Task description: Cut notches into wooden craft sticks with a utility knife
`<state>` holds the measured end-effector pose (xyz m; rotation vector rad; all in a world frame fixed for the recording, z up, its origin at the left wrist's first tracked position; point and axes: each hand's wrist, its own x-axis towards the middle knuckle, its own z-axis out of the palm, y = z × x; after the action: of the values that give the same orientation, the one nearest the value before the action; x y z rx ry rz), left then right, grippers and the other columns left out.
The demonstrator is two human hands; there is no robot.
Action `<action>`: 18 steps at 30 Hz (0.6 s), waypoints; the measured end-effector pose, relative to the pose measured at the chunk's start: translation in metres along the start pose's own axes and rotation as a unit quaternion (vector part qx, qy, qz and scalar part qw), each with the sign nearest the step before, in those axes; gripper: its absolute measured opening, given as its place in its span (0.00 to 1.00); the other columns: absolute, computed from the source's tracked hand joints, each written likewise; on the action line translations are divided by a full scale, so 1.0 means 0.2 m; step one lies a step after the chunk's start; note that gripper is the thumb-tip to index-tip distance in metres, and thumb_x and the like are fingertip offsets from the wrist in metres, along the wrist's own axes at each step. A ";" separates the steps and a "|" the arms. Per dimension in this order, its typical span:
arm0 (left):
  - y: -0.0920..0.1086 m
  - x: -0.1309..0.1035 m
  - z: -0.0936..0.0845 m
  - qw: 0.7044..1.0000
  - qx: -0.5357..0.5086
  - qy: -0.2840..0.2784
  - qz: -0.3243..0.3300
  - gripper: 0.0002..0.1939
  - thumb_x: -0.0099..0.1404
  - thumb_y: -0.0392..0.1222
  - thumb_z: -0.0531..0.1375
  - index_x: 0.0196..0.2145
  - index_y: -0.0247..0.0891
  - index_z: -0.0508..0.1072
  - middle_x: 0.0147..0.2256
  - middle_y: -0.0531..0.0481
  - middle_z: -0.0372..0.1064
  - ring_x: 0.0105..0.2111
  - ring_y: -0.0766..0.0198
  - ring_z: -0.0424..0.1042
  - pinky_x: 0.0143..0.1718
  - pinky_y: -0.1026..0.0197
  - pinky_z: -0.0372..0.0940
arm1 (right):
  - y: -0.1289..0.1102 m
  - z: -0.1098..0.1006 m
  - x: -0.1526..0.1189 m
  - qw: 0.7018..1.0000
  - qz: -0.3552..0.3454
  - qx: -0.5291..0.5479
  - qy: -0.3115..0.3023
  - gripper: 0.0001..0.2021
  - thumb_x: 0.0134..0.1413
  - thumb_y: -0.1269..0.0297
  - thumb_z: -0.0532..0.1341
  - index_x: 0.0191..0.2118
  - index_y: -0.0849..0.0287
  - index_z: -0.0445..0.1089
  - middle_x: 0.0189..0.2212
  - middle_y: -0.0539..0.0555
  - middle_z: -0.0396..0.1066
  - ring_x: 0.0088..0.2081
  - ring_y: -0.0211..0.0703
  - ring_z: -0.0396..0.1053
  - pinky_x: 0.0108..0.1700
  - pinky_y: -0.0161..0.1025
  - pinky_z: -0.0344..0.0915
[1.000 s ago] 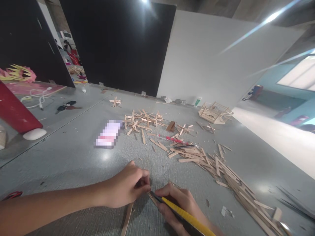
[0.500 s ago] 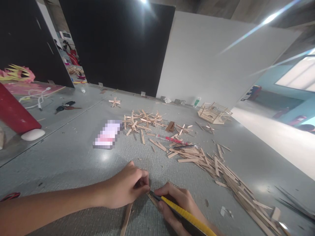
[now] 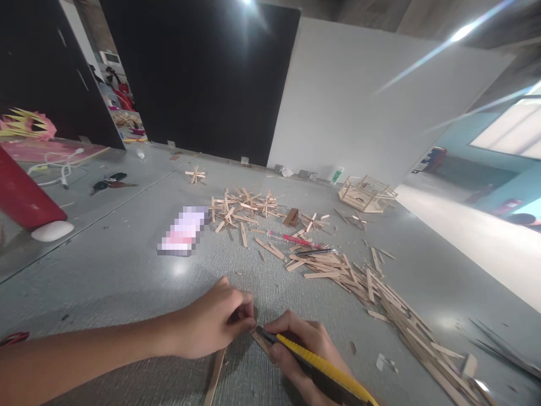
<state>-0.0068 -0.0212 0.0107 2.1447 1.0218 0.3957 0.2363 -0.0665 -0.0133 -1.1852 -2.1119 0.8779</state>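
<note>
Head view: I'd take light strokes with that slim yellow-and-black utility knife (image 3: 321, 363) and keep the left hand (image 3: 226, 318) clear of its edge. Right hand (image 3: 310, 348)'s wrapped round the knife, left's pinching the far end of a thin tan wooden strip (image 3: 260, 341), lying between both hands on the near grey surface (image 3: 211, 282)

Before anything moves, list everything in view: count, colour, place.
Cutter: one, yellow and black, lower centre
Held stick: one, tan, at cutter's tip
Near stick: one, tan, bottom edge
Stick pile: one, tan, right
Stick cluster: one, tan, centre
Stick frame: one, tan, rear right
Pens: two, red and black, centre
Pixelated rectangle: one, pale, left
Cylinder: one, red, left
Cable: one, white, left
Panels: three, black and white, rear
Left hand: one, fingers at held stick's end
Right hand: one, fingers around cutter
</note>
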 end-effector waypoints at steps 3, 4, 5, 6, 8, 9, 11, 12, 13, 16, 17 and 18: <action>-0.01 0.00 0.00 1.000 0.001 -0.004 -0.001 0.09 0.72 0.39 0.60 0.31 0.40 0.73 0.27 0.55 0.71 0.31 0.61 0.70 0.50 0.51 0.59 | 0.00 0.00 0.01 1.000 -0.005 0.004 -0.009 0.10 0.69 0.55 0.59 0.43 0.53 0.74 0.29 0.50 0.76 0.28 0.40 0.71 0.33 0.36 0.67; -0.01 0.01 0.00 1.000 0.003 -0.005 -0.001 0.09 0.72 0.39 0.60 0.32 0.40 0.73 0.27 0.55 0.71 0.32 0.61 0.70 0.50 0.51 0.58 | 0.00 0.00 0.01 1.000 -0.007 0.006 -0.012 0.09 0.69 0.55 0.59 0.43 0.53 0.73 0.29 0.50 0.75 0.28 0.40 0.71 0.32 0.35 0.67; -0.01 0.01 0.00 1.000 0.005 -0.006 -0.002 0.09 0.72 0.39 0.60 0.32 0.40 0.73 0.27 0.55 0.71 0.32 0.61 0.70 0.50 0.51 0.58 | 0.00 -0.01 0.01 1.000 -0.009 0.007 -0.015 0.10 0.69 0.55 0.59 0.44 0.53 0.73 0.29 0.49 0.75 0.28 0.40 0.71 0.32 0.35 0.67; -0.01 0.01 0.00 1.000 0.007 -0.005 -0.003 0.09 0.71 0.39 0.60 0.32 0.40 0.73 0.27 0.55 0.71 0.32 0.61 0.70 0.50 0.51 0.58 | 0.00 -0.01 0.01 1.000 -0.009 0.007 -0.018 0.10 0.69 0.55 0.59 0.44 0.53 0.73 0.29 0.50 0.75 0.29 0.40 0.71 0.32 0.35 0.66; -0.01 0.01 0.01 1.000 0.010 -0.003 -0.007 0.08 0.71 0.38 0.60 0.31 0.40 0.73 0.27 0.55 0.71 0.32 0.60 0.70 0.51 0.51 0.58 | 0.00 0.00 0.01 1.000 -0.009 0.006 -0.022 0.10 0.69 0.55 0.59 0.44 0.54 0.73 0.28 0.49 0.74 0.28 0.39 0.70 0.31 0.34 0.65; 0.00 0.01 0.01 1.000 0.010 -0.003 -0.009 0.08 0.71 0.38 0.59 0.31 0.39 0.73 0.28 0.55 0.71 0.32 0.60 0.70 0.51 0.51 0.58 | 0.00 0.00 0.01 1.000 -0.010 0.007 -0.025 0.09 0.70 0.56 0.59 0.44 0.54 0.73 0.28 0.49 0.73 0.28 0.38 0.69 0.32 0.34 0.65; 0.00 0.01 0.01 1.000 0.011 -0.004 -0.012 0.08 0.71 0.37 0.59 0.32 0.40 0.73 0.28 0.55 0.71 0.32 0.60 0.70 0.51 0.52 0.58 | 0.01 0.00 0.01 0.999 -0.017 0.010 -0.028 0.09 0.70 0.57 0.58 0.44 0.54 0.72 0.28 0.48 0.72 0.27 0.38 0.68 0.32 0.33 0.64; 0.00 0.01 0.01 1.000 0.011 -0.006 -0.012 0.08 0.71 0.38 0.59 0.32 0.40 0.73 0.28 0.55 0.71 0.32 0.60 0.70 0.50 0.52 0.58 | 0.01 0.00 0.02 0.999 -0.022 0.010 -0.029 0.09 0.70 0.57 0.58 0.44 0.55 0.72 0.27 0.48 0.72 0.27 0.37 0.68 0.32 0.33 0.64; 0.00 0.01 0.01 1.000 0.011 -0.009 -0.012 0.08 0.71 0.38 0.59 0.32 0.40 0.73 0.28 0.55 0.71 0.32 0.61 0.70 0.50 0.53 0.58 | 0.01 0.00 0.02 0.999 -0.025 0.009 -0.029 0.09 0.70 0.58 0.58 0.44 0.55 0.72 0.27 0.48 0.72 0.27 0.37 0.67 0.32 0.33 0.64; -0.01 0.01 0.01 1.000 0.011 -0.016 -0.012 0.10 0.73 0.40 0.58 0.31 0.40 0.72 0.27 0.55 0.71 0.31 0.61 0.69 0.50 0.53 0.58 | 0.01 0.01 0.02 0.999 -0.030 0.002 -0.024 0.08 0.70 0.58 0.57 0.44 0.55 0.72 0.27 0.48 0.72 0.26 0.37 0.67 0.32 0.33 0.64; -0.01 0.01 0.01 1.000 0.011 -0.017 -0.011 0.12 0.74 0.41 0.57 0.31 0.40 0.72 0.27 0.55 0.70 0.31 0.61 0.69 0.50 0.53 0.58 | 0.01 0.01 0.02 0.999 -0.031 -0.002 -0.021 0.08 0.70 0.58 0.57 0.44 0.55 0.71 0.27 0.48 0.71 0.26 0.37 0.67 0.33 0.34 0.64; -0.02 0.01 0.01 1.000 0.010 -0.018 -0.009 0.13 0.75 0.42 0.56 0.31 0.39 0.72 0.27 0.55 0.70 0.31 0.62 0.68 0.50 0.53 0.58 | 0.01 0.01 0.01 0.999 -0.032 -0.005 -0.018 0.08 0.69 0.59 0.58 0.44 0.54 0.71 0.26 0.48 0.71 0.26 0.38 0.67 0.33 0.34 0.65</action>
<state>-0.0063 -0.0185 0.0072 2.1515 1.0281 0.3395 0.2349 -0.0638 -0.0155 -1.1082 -2.1721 0.8680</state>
